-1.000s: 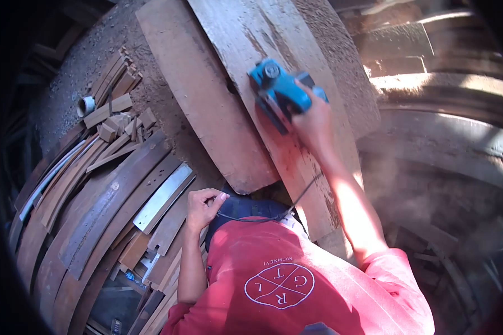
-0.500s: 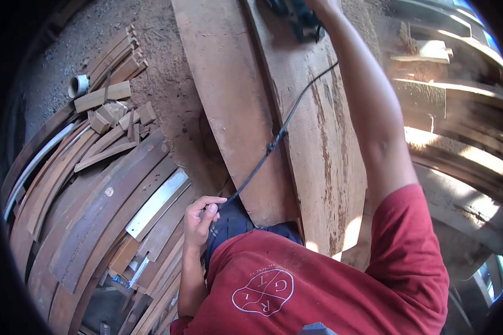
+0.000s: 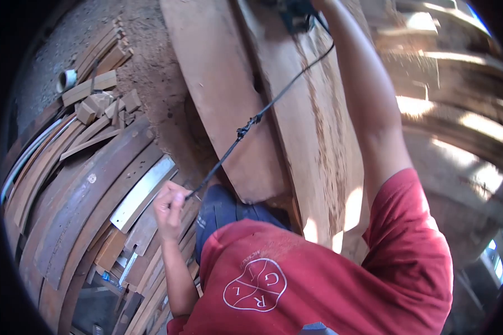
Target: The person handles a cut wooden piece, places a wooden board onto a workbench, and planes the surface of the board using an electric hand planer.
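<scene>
Left hand (image 3: 170,207), lower left: fingers pinch cord (image 3: 285,89); best held clear of planer (image 3: 295,15), top of frame. Right hand (image 3: 323,4) cropped there; its fingers' state can't be told.

Bare, gritty ground (image 3: 148,50) is stretching across the upper left, bordering stacked timber (image 3: 81,201). Small wood offcuts (image 3: 86,111) are lying heaped near a short white tube (image 3: 71,78). Along the right, sunlight (image 3: 483,127) is falling in patches over shadowed planks (image 3: 430,151), while brighter daylight (image 3: 497,262) is showing at the edge.
</scene>
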A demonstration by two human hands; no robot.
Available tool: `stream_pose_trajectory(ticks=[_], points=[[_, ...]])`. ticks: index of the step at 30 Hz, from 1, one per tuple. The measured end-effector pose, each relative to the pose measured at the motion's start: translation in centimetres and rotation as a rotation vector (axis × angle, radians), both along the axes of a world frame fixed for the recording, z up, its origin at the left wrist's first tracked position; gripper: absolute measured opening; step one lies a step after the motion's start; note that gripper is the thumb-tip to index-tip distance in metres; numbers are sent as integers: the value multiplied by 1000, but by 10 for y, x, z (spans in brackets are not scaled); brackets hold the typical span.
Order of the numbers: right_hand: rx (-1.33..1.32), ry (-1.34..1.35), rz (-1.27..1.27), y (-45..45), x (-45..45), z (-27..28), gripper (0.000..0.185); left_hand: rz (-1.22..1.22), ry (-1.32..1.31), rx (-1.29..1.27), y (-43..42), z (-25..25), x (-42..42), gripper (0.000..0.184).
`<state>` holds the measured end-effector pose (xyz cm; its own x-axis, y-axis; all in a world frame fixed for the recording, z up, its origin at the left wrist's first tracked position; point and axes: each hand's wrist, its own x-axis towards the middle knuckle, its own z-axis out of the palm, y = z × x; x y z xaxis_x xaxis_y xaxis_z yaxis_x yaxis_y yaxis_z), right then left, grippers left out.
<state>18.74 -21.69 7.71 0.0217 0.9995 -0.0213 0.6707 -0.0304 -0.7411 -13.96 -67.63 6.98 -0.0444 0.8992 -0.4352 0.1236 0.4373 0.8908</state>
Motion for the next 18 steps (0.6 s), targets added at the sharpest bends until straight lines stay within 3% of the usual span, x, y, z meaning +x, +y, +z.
stream_pose_trajectory(ticks=[2, 3, 4, 6, 7, 8, 11, 12, 14, 18], points=[[272, -109, -46, -110, 42, -12, 32, 13, 33, 81, -18, 2, 10, 30], [257, 18, -80, -172, 52, 8, 41, -11, 45, 63, -31, 4, 13, 30], [-121, -183, -72, -220, 81, 5, 34, -35, 60, 47, -42, 6, 17, 30], [-8, -148, -5, -346, 124, 5, 27, -94, 24, 43, -64, 12, 42, 29], [-163, -187, -115, -413, 144, 13, 35, -128, -3, 25, -75, 14, 55, 29], [-217, -27, -270, -484, 159, 20, 43, -181, -65, -28, -86, 16, 70, 27], [-342, 6, -363, -693, 231, 23, 58, -494, -55, -199, -115, 17, 122, 22], [-345, 67, -428, -747, 245, 24, 58, -591, -89, -29, -126, 10, 139, 23], [-319, 35, -409, -794, 259, 31, 59, -782, -68, -93, -138, 13, 167, 24], [-336, 11, -434, -758, 249, 25, 58, -821, -33, -42, -142, 17, 181, 26]])
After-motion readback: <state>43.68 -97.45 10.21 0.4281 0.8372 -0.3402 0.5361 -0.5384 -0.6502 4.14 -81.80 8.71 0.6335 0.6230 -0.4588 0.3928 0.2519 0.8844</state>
